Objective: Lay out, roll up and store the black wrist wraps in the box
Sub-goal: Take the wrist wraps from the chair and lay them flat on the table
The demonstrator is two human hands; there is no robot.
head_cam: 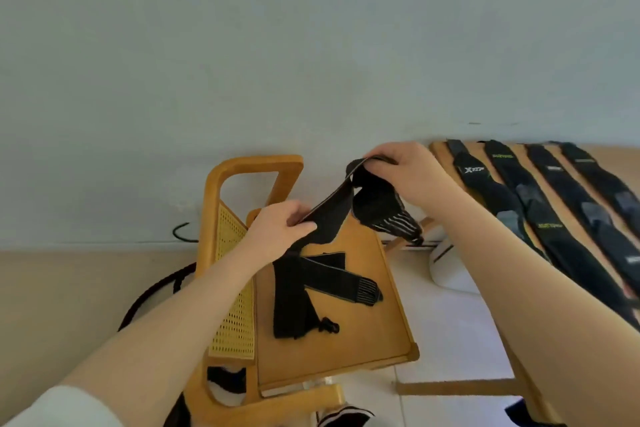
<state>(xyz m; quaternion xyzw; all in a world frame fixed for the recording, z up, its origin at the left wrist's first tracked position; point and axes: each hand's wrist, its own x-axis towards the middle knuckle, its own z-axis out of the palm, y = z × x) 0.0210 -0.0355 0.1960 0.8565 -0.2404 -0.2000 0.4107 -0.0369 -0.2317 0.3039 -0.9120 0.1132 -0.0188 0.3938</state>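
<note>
A black wrist wrap (334, 206) is stretched in the air between both my hands, above a wooden chair seat (363, 333). My left hand (280, 227) pinches its lower end. My right hand (408, 172) grips its upper end, from which a striped portion (388, 215) hangs down. More black wraps (311, 288) lie crossed on the seat. Several black wraps (540, 204) lie side by side, flat, on the wooden table (440, 152) at the right. No box is in view.
The chair has a cane-woven back (232, 288) and a curved wooden frame (242, 163) against the pale wall. A dark cable (156, 291) runs along the floor on the left. A white rounded object (450, 270) sits under the table.
</note>
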